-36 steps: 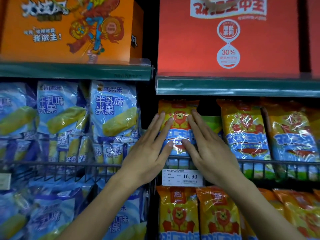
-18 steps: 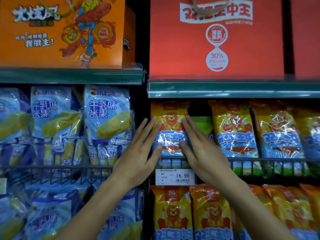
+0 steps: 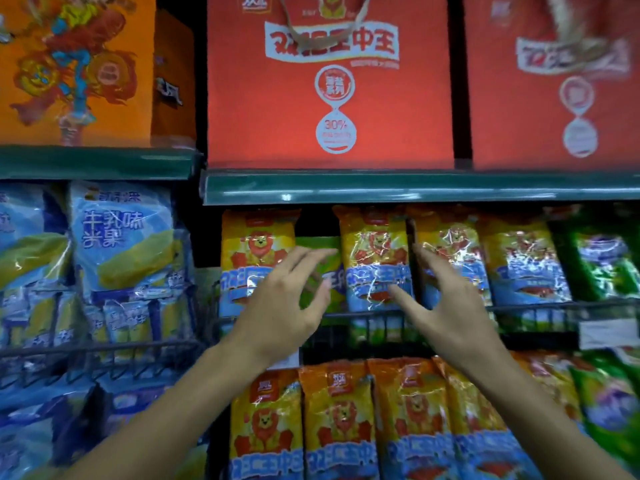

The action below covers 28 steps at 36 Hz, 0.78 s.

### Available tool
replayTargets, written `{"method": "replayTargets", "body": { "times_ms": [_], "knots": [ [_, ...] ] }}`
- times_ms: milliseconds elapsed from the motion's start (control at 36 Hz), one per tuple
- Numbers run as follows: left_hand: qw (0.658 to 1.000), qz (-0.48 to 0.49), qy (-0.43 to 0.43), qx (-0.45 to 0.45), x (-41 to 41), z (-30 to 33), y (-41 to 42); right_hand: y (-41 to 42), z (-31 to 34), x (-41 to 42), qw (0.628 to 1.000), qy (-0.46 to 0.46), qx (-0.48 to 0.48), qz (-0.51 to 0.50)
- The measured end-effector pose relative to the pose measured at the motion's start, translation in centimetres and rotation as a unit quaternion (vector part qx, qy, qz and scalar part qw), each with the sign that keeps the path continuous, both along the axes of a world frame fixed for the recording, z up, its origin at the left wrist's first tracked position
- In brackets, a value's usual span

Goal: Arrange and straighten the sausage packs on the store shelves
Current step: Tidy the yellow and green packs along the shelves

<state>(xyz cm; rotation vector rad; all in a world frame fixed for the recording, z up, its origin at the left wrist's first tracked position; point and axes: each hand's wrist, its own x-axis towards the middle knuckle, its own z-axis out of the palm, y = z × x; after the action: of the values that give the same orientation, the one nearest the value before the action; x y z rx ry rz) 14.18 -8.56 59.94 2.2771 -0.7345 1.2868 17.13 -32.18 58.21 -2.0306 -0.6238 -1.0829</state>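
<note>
Yellow-and-blue sausage packs with a lion print stand in a row behind a wire rail [image 3: 540,308] on the middle shelf. The leftmost pack [image 3: 254,258] stands upright; a green pack [image 3: 320,261] sits recessed behind it. My left hand [image 3: 287,306] hovers open in front of the green pack, fingers spread. My right hand [image 3: 446,306] is open too, its thumb near the second yellow pack [image 3: 375,258] and its fingers over the third pack [image 3: 450,251]. Neither hand grips anything.
Red gift boxes [image 3: 329,91] and an orange box [image 3: 76,67] stand on the top shelf above a green shelf edge [image 3: 415,188]. Blue corn-snack bags [image 3: 121,237] fill the left bay. More lion packs [image 3: 339,424] stand on the shelf below. Green packs [image 3: 602,261] sit at the right.
Both hands left the leftmost yellow pack and shifted right, spreading apart to either side of the second pack. The view panned right and upward.
</note>
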Motion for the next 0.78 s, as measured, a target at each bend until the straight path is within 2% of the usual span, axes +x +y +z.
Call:
{"method": "replayTargets", "body": {
  "times_ms": [167,306,417,583,778],
  "knots": [
    [0.982,0.049,0.177,-0.042,2.3,1.6,-3.8,0.2,0.2,1.1,0.995,0.03,-0.068,-0.067],
    [0.965,0.028,0.25,-0.077,3.8,2.3,-5.1,0.0,1.0,1.9,0.992,0.022,-0.089,-0.084],
    [0.954,0.012,0.274,-0.119,4.5,2.3,-5.1,-0.7,0.5,2.3,0.994,0.011,-0.088,-0.064],
    [0.954,-0.007,0.247,-0.169,3.7,2.3,-5.5,-0.9,0.2,2.6,0.999,0.0,-0.053,-0.01],
    [0.953,0.024,0.234,-0.19,3.2,3.1,-4.3,0.5,1.2,3.3,0.994,0.061,-0.07,0.057]
  ]
}}
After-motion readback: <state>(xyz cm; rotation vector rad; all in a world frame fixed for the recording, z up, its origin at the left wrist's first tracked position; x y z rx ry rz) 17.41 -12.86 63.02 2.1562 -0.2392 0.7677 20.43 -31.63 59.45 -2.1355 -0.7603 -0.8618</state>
